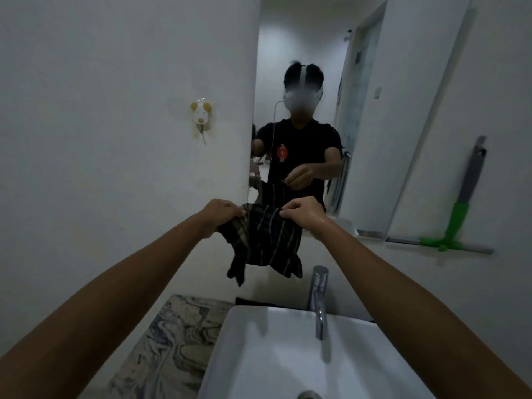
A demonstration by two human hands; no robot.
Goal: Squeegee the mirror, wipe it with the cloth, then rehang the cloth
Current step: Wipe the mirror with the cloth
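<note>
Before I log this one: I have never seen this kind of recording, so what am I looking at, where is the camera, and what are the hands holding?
There is no machine here. A person wears a camera on the head, so the single picture looks forward and down along that person's own arms.

The left hand and the right hand each pinch the top edge of a dark striped cloth, which hangs spread between them above a white sink with a chrome tap. A marbled counter lies left of the sink.

Ahead is the mirror; the figure in it is the same person's reflection, holding the cloth. On the wall to the left is a small dog-shaped hook. A squeegee with a green and grey handle leans on the wall to the right, untouched.
</note>
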